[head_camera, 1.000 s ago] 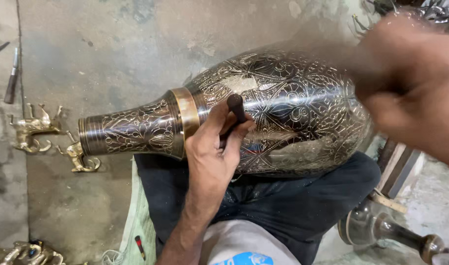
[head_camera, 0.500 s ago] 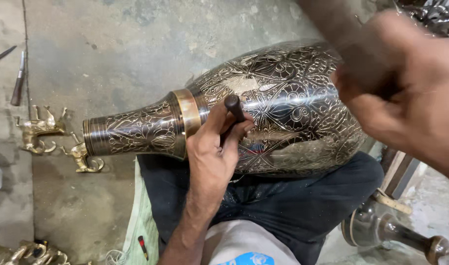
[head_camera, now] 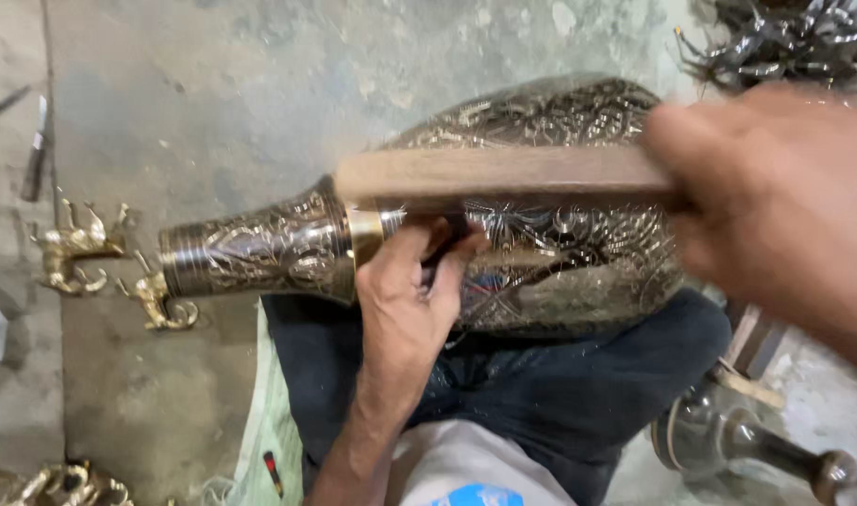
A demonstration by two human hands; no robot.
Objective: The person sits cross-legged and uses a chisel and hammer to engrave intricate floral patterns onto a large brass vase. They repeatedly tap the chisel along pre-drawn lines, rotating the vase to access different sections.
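The engraved metal vase (head_camera: 503, 215) lies on its side across the person's lap, its long axis running left to right: the narrow neck points left, out over the concrete floor (head_camera: 213, 84), and the wide belly sits to the right. A brass band rings the joint between neck and body.

The left hand (head_camera: 409, 290) rests on the vase just right of that band, fingers pinched around a small dark punch-like tool (head_camera: 456, 234) whose tip seems to meet the engraved surface; the tip itself is hidden by the fingers. The right hand (head_camera: 775, 197) is clenched around the end of a wooden stick (head_camera: 494, 176), blurred, which lies nearly parallel to the vase's axis and passes just above the left hand's tool. So the left hand is the nearer to the working spot, and the stick's far end reaches it from the right.

On the floor left of the neck stand small brass animal figures (head_camera: 81, 248); another metal piece (head_camera: 747, 445) lies at lower right.
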